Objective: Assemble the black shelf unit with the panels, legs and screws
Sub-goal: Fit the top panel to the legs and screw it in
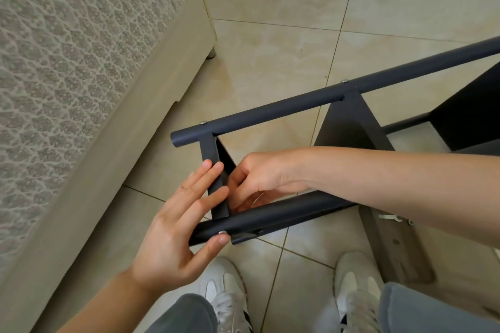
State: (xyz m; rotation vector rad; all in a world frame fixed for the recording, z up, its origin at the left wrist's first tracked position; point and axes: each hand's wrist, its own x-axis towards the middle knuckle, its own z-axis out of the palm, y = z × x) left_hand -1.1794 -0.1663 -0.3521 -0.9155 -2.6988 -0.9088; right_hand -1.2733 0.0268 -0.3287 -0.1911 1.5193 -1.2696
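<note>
The shelf unit is lying on the floor beside the bed, its legs pointing away from the bed. The left hand, fingers straight, is pressing the end panel. The right hand is curling behind it; whether it is holding anything cannot be told.

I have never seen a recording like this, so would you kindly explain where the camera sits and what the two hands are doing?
There is no machine here: a person works with bare hands, and the single picture comes from a camera worn on the head, looking down. A half-built black shelf lies on the tiled floor beside upholstered furniture. The left hand lays straight fingers against the end panel, its thumb by a screw in the near leg. The right hand reaches behind that panel with curled fingers; whether it holds anything is hidden.
</note>
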